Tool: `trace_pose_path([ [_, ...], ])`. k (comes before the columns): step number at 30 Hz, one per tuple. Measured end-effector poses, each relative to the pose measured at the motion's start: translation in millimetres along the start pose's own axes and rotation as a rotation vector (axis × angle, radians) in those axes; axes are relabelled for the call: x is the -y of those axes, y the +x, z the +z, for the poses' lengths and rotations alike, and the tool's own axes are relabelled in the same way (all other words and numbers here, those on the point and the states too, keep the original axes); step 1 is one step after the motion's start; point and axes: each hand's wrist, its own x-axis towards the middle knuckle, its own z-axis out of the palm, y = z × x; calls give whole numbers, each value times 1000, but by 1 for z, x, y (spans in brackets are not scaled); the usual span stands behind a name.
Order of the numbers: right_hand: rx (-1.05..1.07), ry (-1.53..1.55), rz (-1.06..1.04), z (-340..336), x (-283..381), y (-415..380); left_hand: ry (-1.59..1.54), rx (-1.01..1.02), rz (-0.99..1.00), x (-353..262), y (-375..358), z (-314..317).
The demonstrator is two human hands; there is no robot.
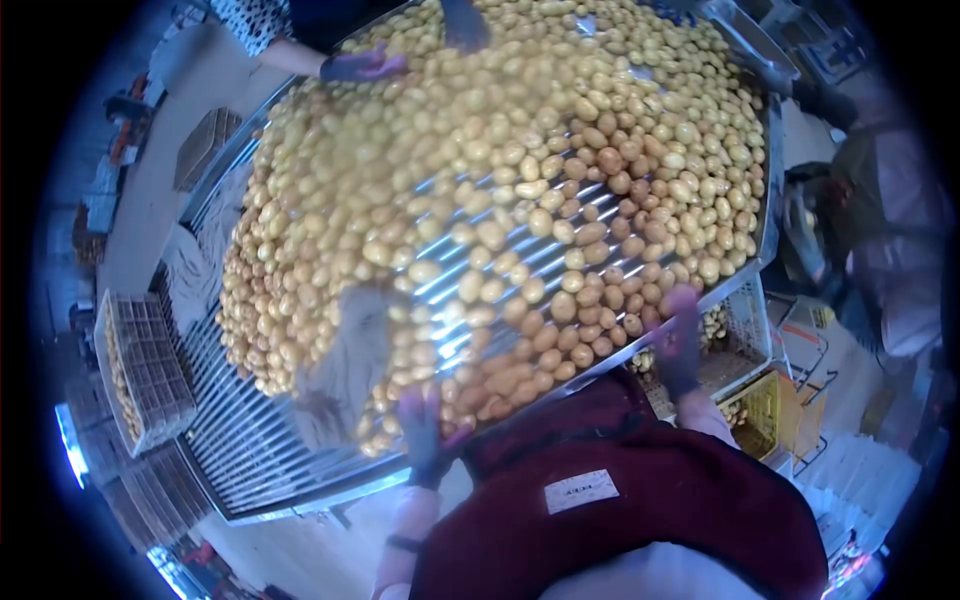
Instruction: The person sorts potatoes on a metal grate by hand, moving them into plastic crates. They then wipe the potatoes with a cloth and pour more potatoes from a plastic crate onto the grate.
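Note:
Many yellow-brown potatoes [330,210] are heaped over a slatted metal table [255,455]. My left hand [428,437], in a dark glove with pinkish fingers, is at the near edge beside the lowest potatoes. Its fingers point up and the thumb stands apart, with nothing seen in it. My right hand [680,345], gloved alike, is at the rim further right, close to browner potatoes [590,300]. Its fingers look stretched out and slightly blurred. A grey cloth [345,365] lies on the potatoes and slats left of my left hand.
Opposite, a person's gloved hand [362,67] and another dark glove [465,25] reach onto the heap. Someone stands at the right [890,210]. Crates stand around the table: a pale one [150,370] at left, a yellow one [765,415] below right. Another cloth [190,275] lies at the left.

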Motion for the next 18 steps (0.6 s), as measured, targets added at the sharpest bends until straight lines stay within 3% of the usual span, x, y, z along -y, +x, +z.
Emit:
trace_pose_path([
  [1,255,113,-150,21,22,20,-13,-13,-11,1,0,4],
  [3,609,-98,-440,43,82,62,11,-7,-52,-2,4,7],
  [6,510,-120,-580,87,83,103,117,31,-130,-10,12,13],
  [9,384,-201,-592,120,70,152,71,-20,-158,-27,32,20],
  [10,358,-202,-627,129,65,170,205,40,-173,-41,47,15],
  [13,293,-209,-684,146,57,201,77,52,-191,-65,92,23],
  [18,353,-284,-569,156,53,201,7,-22,154,-92,175,43],
])
